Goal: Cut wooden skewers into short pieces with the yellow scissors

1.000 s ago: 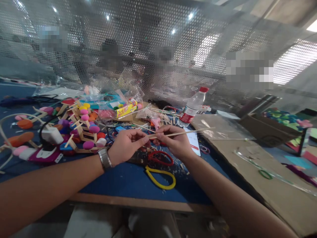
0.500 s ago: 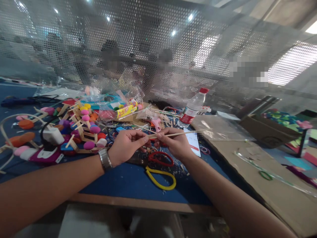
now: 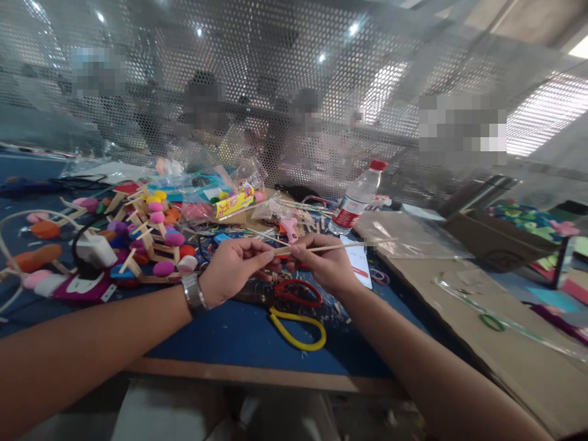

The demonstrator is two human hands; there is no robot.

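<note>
My left hand pinches the end of a pale, flat wooden strip between thumb and fingers. Close beside it, my right hand is closed on a thin wooden stick that points out to the right. The stick and strip meet between my fingertips; whether they are joined I cannot tell. Another thin stick slants up to the left behind my fingers. Beneath my hands lie scissors with one red handle and one yellow handle, their blades partly hidden.
Wooden-stick pieces with colored pom-poms crowd the left, near a white plug on a purple power strip. A phone, a water bottle, cardboard and a box stand or lie to the right.
My hands hold almost the same pose, with the strip and stick still between the fingers. The view has shifted very slightly.
</note>
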